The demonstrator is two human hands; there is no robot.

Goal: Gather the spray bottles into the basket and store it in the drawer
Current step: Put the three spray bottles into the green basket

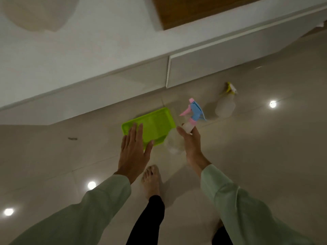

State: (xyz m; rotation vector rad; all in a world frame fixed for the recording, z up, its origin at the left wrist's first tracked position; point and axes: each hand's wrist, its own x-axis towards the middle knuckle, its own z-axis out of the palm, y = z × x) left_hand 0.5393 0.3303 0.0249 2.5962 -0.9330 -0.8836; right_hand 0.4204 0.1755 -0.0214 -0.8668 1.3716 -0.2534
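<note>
A lime green basket [155,123] lies on the tiled floor in front of the white drawers. My left hand [133,149] hovers flat and open over the basket's near left corner, holding nothing. My right hand [192,145] grips the neck of a clear spray bottle with a pink and blue head [194,112], held just right of the basket; its translucent body hangs below my thumb. A second clear spray bottle with a yellow head [225,105] stands on the floor farther right, apart from both hands.
White drawer fronts [221,66] run along the low cabinet behind the basket, all closed. My bare foot [151,181] stands just behind the basket. The glossy floor reflects ceiling lights. A small dark speck [72,138] lies on the floor at left.
</note>
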